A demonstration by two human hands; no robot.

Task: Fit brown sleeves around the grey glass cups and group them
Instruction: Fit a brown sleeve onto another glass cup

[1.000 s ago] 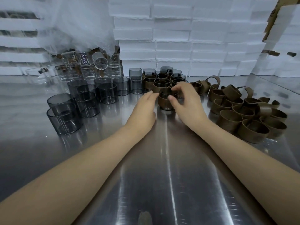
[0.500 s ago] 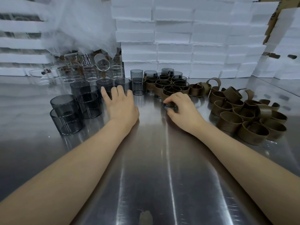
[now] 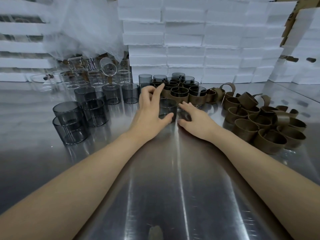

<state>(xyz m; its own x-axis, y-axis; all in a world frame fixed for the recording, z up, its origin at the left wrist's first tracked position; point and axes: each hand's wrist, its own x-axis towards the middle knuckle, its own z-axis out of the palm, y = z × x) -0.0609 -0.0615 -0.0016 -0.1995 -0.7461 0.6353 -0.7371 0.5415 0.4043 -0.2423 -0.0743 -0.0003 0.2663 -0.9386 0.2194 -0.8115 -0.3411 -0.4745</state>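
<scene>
A bare grey glass cup [image 3: 167,108] stands on the steel table [image 3: 173,179] at centre. My left hand [image 3: 150,112] grips it, thumb on its near side and fingers curled at its far left, index finger raised. My right hand [image 3: 195,119] lies just right of the cup with fingers stretched toward it, holding nothing. Behind them stands the cluster of several grey cups wearing brown sleeves [image 3: 180,93]. Bare grey cups [image 3: 94,110] stand to the left. Loose brown sleeves [image 3: 259,122] are heaped to the right.
Clear glass beakers [image 3: 97,73] crowd the back left under a white net sheet [image 3: 83,28]. Stacked white foam blocks [image 3: 199,40] wall off the back, with more at the far right.
My right hand let go of a sleeved cup at the cluster. My left hand reached left to the bare cups and came back to the centre with one in its grip.
</scene>
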